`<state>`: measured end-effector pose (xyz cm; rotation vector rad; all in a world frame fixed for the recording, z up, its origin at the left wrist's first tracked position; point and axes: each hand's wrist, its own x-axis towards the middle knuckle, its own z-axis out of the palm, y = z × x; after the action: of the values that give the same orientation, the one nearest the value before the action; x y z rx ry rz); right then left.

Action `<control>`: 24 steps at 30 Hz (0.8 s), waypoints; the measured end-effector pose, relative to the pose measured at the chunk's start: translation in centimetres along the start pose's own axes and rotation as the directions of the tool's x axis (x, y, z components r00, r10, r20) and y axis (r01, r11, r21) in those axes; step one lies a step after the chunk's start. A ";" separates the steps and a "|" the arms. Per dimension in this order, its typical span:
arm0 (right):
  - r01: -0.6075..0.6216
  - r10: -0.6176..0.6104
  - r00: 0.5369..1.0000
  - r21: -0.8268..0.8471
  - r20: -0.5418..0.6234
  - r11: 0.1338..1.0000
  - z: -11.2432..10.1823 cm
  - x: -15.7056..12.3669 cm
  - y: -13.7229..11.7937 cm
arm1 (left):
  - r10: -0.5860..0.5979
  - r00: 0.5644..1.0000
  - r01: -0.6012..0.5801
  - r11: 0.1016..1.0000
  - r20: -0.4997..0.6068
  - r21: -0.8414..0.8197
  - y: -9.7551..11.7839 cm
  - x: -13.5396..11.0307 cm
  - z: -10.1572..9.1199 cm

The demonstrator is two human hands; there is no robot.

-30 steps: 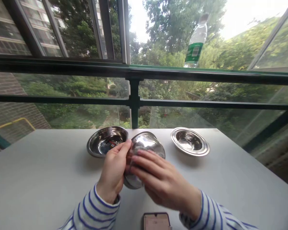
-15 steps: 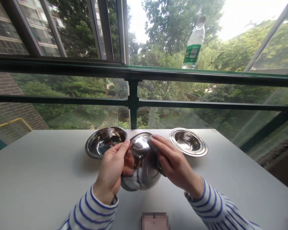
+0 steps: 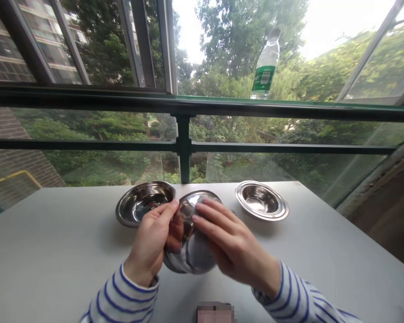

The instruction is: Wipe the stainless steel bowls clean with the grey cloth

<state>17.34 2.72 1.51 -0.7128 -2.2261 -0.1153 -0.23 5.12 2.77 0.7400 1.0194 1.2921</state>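
Observation:
My left hand (image 3: 150,244) pinches the rim of a shiny stainless steel bowl (image 3: 197,255), thumb on the near side. The bowl is tilted on its side above the table, its rounded outside towards me. Across that outer surface lies my right hand (image 3: 237,244), its fingers stretched and pressed together. A dark grey thing that looks like a cloth is held under this hand; only a sliver of it shows behind the fingers, the rest is hidden.
On the white table (image 3: 70,251), a steel bowl (image 3: 126,208) with something dark and red in it stands at left. Stacked steel bowls (image 3: 283,213) stand at right. A pixelated patch (image 3: 215,314) lies at the near edge. Behind are a green railing (image 3: 121,101) and a plastic bottle (image 3: 265,67).
My right hand has slid leftward over the outside of the bowl, covering more of it and the dark grey cloth. My left hand keeps its hold. The view has shifted slightly.

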 end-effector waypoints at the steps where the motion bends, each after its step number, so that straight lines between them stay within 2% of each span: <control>1: 0.036 -0.036 0.999 0.000 0.033 0.999 0.0 0.1 -0.2 | -0.009 0.998 0.009 1.000 0.058 0.001 0.0 -0.1 0.0; 3: 0.049 -0.050 0.998 0.023 0.041 0.999 0.0 0.1 -0.1 | -0.016 0.998 0.015 1.000 0.065 0.013 0.2 -0.1 -0.2; 5: -0.010 0.012 1.000 0.063 -0.028 0.998 -0.1 0.0 0.5 | -0.005 1.000 0.005 1.000 -0.026 0.027 0.7 -0.1 -0.3; 7: -0.067 0.076 0.993 0.094 -0.093 0.993 -0.2 -0.1 1.1 | 0.002 0.998 0.000 0.999 -0.069 0.033 0.9 -0.1 -0.4; 9: -0.062 0.070 0.993 0.088 -0.091 0.994 -0.3 -0.2 1.3 | -0.012 0.999 0.013 0.999 -0.043 0.035 0.7 -0.1 -0.4; 13: 0.049 -0.050 0.999 0.052 0.013 0.997 -0.3 0.0 0.8 | -0.022 0.999 0.022 1.000 0.030 0.001 0.2 -0.1 -0.2; 16: -0.005 0.011 0.998 0.103 -0.057 0.995 -0.1 -0.1 1.5 | 0.011 1.000 -0.010 1.000 -0.025 0.024 1.0 0.0 -0.4; 18: -0.061 0.080 0.989 0.147 -0.126 0.987 -0.1 -0.2 2.2 | 0.053 0.997 -0.054 0.999 -0.061 -0.007 1.6 0.1 -0.4; 20: -0.074 0.100 0.981 0.158 -0.164 0.985 -0.1 -0.3 2.5 | 0.071 0.992 -0.078 0.995 -0.103 -0.068 1.8 0.1 -0.1; 24: -0.026 0.040 0.994 0.130 -0.104 0.991 -0.2 -0.1 2.1 | -0.006 0.997 -0.001 0.995 -0.078 -0.095 1.2 0.0 0.5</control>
<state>18.60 4.37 1.25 -0.6570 -2.0981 0.0068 -0.22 5.36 4.06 0.6189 1.0138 1.3670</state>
